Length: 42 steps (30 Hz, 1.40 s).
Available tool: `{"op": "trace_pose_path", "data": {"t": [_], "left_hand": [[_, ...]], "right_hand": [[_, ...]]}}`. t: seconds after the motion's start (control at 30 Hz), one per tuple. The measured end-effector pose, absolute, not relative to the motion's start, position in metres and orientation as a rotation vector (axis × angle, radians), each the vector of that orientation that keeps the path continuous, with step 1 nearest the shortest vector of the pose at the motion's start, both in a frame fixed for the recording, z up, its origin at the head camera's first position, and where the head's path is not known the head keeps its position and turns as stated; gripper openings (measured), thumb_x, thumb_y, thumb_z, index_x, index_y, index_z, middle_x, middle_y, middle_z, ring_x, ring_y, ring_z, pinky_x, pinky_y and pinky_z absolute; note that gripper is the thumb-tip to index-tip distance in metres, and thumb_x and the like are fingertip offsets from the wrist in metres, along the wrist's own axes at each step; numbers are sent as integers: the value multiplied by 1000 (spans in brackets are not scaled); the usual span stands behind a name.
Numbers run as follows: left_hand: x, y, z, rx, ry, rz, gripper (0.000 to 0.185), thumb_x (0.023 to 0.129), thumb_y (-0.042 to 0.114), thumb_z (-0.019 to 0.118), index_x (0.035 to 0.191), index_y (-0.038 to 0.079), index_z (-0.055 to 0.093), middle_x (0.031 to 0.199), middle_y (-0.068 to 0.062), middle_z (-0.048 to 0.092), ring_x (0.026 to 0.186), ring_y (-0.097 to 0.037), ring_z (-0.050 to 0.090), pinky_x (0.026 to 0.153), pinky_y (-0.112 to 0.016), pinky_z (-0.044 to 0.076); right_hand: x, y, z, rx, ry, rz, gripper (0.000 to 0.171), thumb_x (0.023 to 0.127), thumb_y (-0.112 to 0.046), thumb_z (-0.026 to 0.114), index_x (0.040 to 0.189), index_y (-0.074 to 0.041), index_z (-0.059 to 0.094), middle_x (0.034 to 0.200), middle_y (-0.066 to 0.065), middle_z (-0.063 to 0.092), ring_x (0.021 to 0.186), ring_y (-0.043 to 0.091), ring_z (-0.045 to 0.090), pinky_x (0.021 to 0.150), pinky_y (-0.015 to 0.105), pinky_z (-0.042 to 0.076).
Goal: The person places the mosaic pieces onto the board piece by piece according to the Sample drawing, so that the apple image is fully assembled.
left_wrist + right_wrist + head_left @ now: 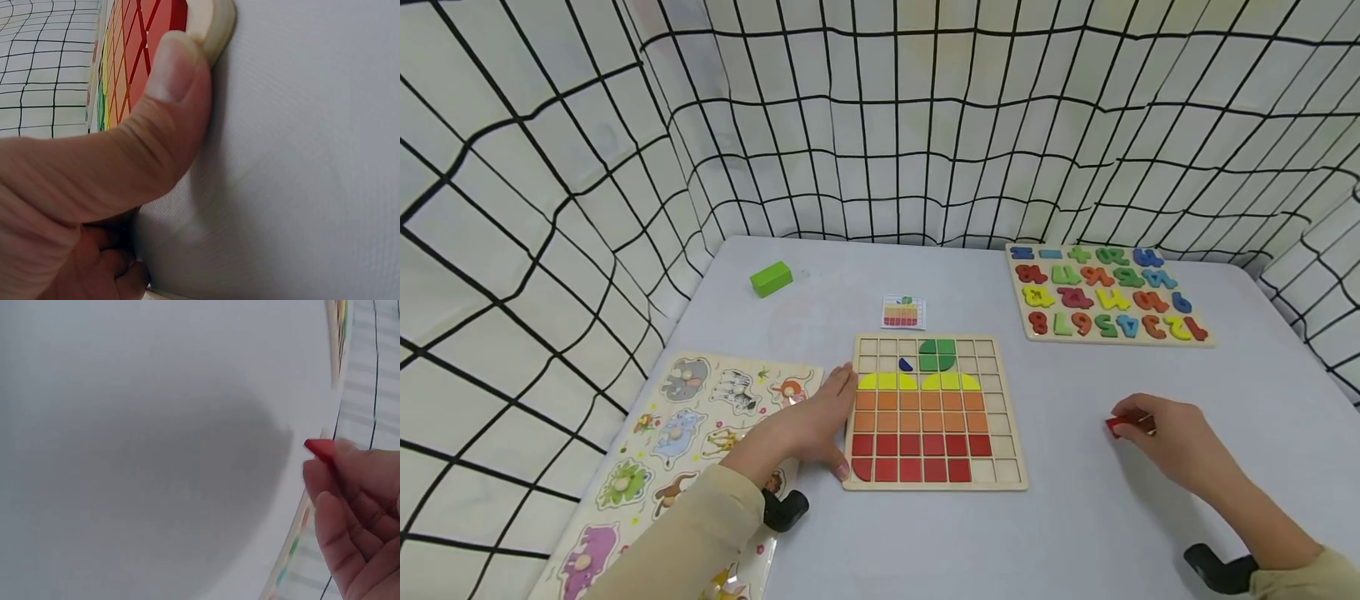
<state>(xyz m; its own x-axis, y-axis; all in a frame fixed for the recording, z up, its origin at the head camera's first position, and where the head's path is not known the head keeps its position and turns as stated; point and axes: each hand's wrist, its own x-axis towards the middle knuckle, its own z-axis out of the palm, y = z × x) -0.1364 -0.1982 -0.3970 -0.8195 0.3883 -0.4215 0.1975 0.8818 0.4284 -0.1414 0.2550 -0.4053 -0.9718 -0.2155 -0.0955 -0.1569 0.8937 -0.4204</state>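
Note:
My left hand [812, 421] rests against the left side of a wooden mosaic board [1007, 417]. Its thumb [178, 75] presses on the board's near corner, beside a rounded red tile in the left wrist view. Red, orange, yellow and green tiles fill much of the grid, with a small dark blue piece [906, 364] among bare squares near the top. Off to the right, above the white table, my right hand [1180, 437] pinches a small red tile [320, 448] between thumb and fingertips. Most of that tile is hidden by the fingers.
A small pattern card [903, 312] lies behind the board. An animal peg puzzle [647, 467] sits to the left, partly under my left arm. Farther back are a green block [771, 279] and a number puzzle [1112, 296]. Black netting [880, 158] encloses the table.

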Motion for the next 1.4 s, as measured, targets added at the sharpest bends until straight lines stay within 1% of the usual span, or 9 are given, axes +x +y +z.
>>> {"op": "trace_pose_path", "data": {"t": [0.07,0.1,0.3,0.47,0.63,0.77,1.03,1.3,1.4], "left_hand": [[-137,-199,-397,425,2541,507,128,72,21,94,161,-7,6,172,-22,-3,161,-37,0,130,-48,17],[-137,-199,-397,423,2542,510,128,72,21,94,161,-7,6,172,-22,-3,161,-37,0,130,-48,17],[-136,-199,-397,416,2542,522,128,72,21,94,161,-7,7,172,-22,-3,161,-37,-1,129,-48,17],[-135,-199,-397,416,2544,522,128,72,22,93,161,-7,6,172,-22,-3,161,-37,-1,129,-48,17],[-136,-199,-397,423,2544,508,128,72,23,94,161,-7,6,172,-21,-4,161,-36,-1,130,-48,17],[-137,-198,-395,428,2541,506,129,72,23,94,161,-7,6,172,-21,-4,161,-36,-1,130,-48,17],[-138,-198,-395,440,2549,501,129,72,21,94,161,-7,5,172,-22,-4,161,-37,-2,130,-48,15],[-138,-198,-396,439,2546,507,129,72,22,94,161,-8,6,172,-22,-3,161,-37,-1,130,-47,16],[-138,-198,-397,432,2544,509,129,71,22,94,161,-7,6,172,-22,-3,161,-37,-1,130,-47,16]], "right_hand": [[-137,236,-405,-328,2884,-747,18,90,-5,75,107,-3,72,96,7,74,82,16,63,65,17,56],[-135,225,-405,-349,2862,-797,17,90,-7,76,106,-5,72,95,5,74,81,15,62,65,15,54],[-124,169,-407,-486,2641,-1025,14,90,-15,78,101,-11,71,87,-4,69,76,11,60,66,18,55],[-119,144,-410,-532,2515,-1072,13,91,-17,77,100,-11,70,86,-5,68,76,9,59,65,19,55],[-115,134,-412,-536,2494,-1061,11,92,-17,77,99,-10,71,86,-4,69,78,11,59,65,18,54],[-113,131,-413,-523,2514,-1036,10,91,-17,77,97,-11,73,86,-4,69,77,11,58,65,18,53],[-113,128,-415,-564,2592,-981,6,90,-15,78,94,-11,75,81,-6,68,73,8,55,61,18,50],[-112,127,-418,-574,2607,-942,8,90,-15,77,98,-12,77,81,-8,67,72,7,52,59,18,47],[-112,126,-419,-585,2621,-929,8,89,-14,78,97,-13,76,81,-8,66,71,7,52,59,18,48]]}}
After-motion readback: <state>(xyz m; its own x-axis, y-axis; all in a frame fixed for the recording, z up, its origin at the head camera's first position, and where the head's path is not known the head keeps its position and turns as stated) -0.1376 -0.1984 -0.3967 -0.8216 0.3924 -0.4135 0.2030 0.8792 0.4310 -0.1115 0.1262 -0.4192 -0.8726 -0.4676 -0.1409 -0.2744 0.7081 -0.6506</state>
